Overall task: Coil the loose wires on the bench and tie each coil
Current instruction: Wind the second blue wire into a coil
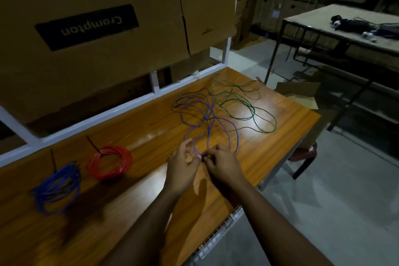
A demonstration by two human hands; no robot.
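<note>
— What have you got in your hands?

— My left hand (183,165) and right hand (222,164) meet just in front of me, fingertips pinching the near loop of the purple wire (207,123). I judge I'm only starting this coil; most of it sprawls loose on the wooden bench (151,190) beyond my knuckles.

— What's finished?

— Two, I think. Off to my left lie a blue coil (57,188) and, just beside it, a red coil (110,165), each with a dark tie sticking up from it.

— And what's left?

— The purple one, then the green wire (244,110), uncoiled at the bench's far right corner, its loops overlapping the purple's. About halfway, by my reckoning. Past it all stands a cardboard box (90,28) behind the white frame (121,112).
</note>
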